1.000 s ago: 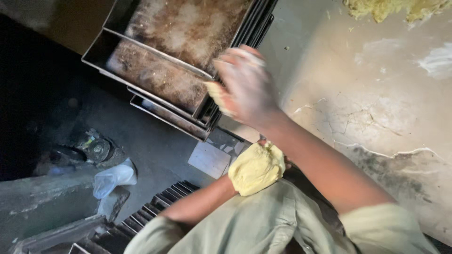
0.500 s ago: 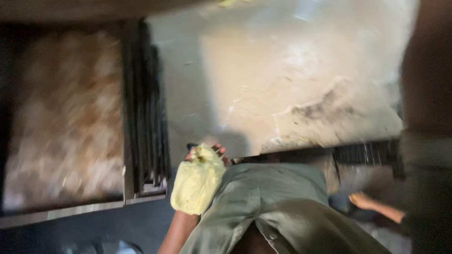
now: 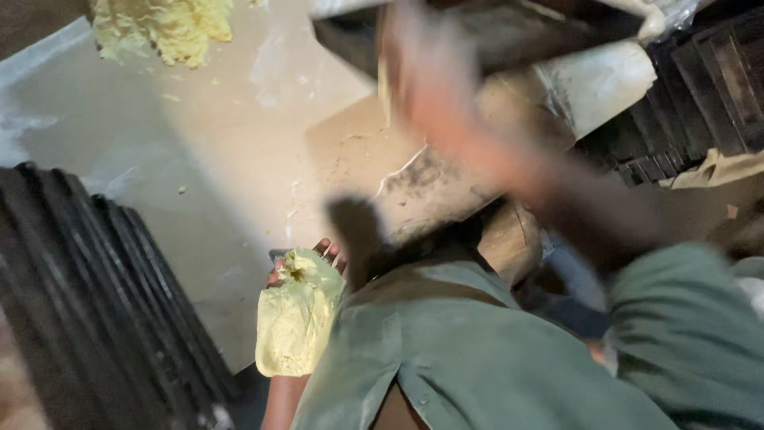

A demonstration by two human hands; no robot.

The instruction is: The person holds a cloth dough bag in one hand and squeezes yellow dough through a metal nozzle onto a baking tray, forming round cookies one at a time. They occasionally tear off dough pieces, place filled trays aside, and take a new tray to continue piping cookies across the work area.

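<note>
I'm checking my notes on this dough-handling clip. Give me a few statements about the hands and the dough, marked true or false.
1. The left hand carries a slab of yellow dough. True.
2. The right hand rests flat on the table. False: it is raised and motion-blurred.
3. A dough heap lies at the table's far corner. True.
4. The stacked dark trays sit on top of that heap. False: they stand apart, by the near edge.

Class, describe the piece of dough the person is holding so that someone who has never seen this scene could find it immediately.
Start at the pale, floury worktable and drop to its near edge, beside the stack of dark trays. There the left hand cradles a flat yellow slab of dough that hangs over the forearm. Unlike the crumbly yellow heap at the table's far corner, it is smooth and held.
</note>
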